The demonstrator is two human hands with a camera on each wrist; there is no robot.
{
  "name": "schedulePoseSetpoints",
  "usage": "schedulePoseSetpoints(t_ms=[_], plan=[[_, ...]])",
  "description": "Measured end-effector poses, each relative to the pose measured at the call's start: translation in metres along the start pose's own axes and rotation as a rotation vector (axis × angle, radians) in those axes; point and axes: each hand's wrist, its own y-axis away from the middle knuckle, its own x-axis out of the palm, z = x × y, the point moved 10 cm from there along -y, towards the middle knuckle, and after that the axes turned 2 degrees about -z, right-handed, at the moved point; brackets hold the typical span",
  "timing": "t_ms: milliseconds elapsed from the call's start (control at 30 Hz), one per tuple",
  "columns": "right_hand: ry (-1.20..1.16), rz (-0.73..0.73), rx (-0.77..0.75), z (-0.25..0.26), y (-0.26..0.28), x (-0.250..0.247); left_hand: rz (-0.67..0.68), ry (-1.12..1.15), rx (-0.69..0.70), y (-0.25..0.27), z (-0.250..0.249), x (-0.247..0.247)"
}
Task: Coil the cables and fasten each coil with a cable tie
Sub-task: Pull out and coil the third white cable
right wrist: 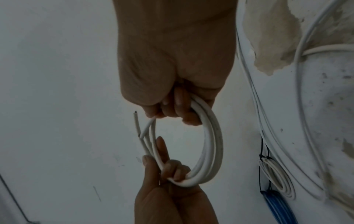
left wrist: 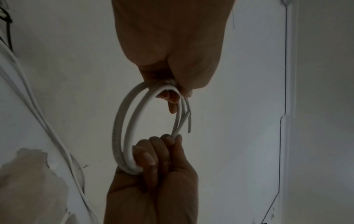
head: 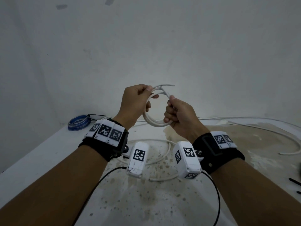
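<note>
Both hands, left hand (head: 135, 103) and right hand (head: 178, 115), grasp a small round white cable coil (head: 153, 123).

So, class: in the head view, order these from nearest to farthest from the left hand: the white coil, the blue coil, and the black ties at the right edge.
1. white coil: held in the left hand itself.
2. blue coil: on the table's far left corner.
3. black ties: on the table at the far right edge.

No legible text anywhere, only black-and-white square code markers on the wrist bands (head: 105, 132).
</note>
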Motion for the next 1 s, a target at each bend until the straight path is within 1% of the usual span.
schedulePoseSetpoints(t_ms=[100, 167, 233, 300, 367, 433, 500, 567, 767, 933, 1000], plan=[[0.061, 0.054, 0.013, -0.003, 0.001, 0.005, -0.001, 0.007, -0.029, -0.003, 0.005, -0.004], [0.076, 0.066, 0.017, -0.005, 0.0, 0.007, 0.014, -0.015, -0.023, -0.003, 0.006, -0.004], [0.075, 0.02, 0.015, -0.006, -0.002, 0.003, 0.065, -0.06, 0.004, 0.0, 0.004, 0.0], [0.045, -0.044, 0.008, -0.006, -0.004, -0.003, 0.148, -0.115, 0.031, 0.004, 0.001, 0.008], [0.016, -0.077, 0.0, -0.007, -0.003, -0.006, 0.201, -0.133, 0.033, 0.008, 0.001, 0.015], [0.028, -0.069, -0.001, -0.008, -0.003, -0.005, 0.183, -0.062, -0.006, 0.007, 0.005, 0.015], [0.067, -0.03, 0.011, -0.009, -0.001, 0.0, 0.124, 0.008, -0.068, 0.005, 0.011, 0.01], [0.081, 0.003, 0.032, -0.01, 0.001, 0.002, 0.095, 0.008, -0.086, 0.003, 0.015, 0.007], [0.006, 0.012, 0.083, -0.013, 0.003, -0.005, 0.146, -0.145, -0.028, 0.003, 0.012, 0.005], [0.013, 0.008, 0.057, -0.013, -0.001, -0.007, 0.158, -0.302, 0.04, 0.005, 0.0, 0.003], [-0.003, 0.024, 0.059, -0.012, -0.002, -0.006, 0.157, -0.315, 0.026, 0.006, 0.002, 0.001]])
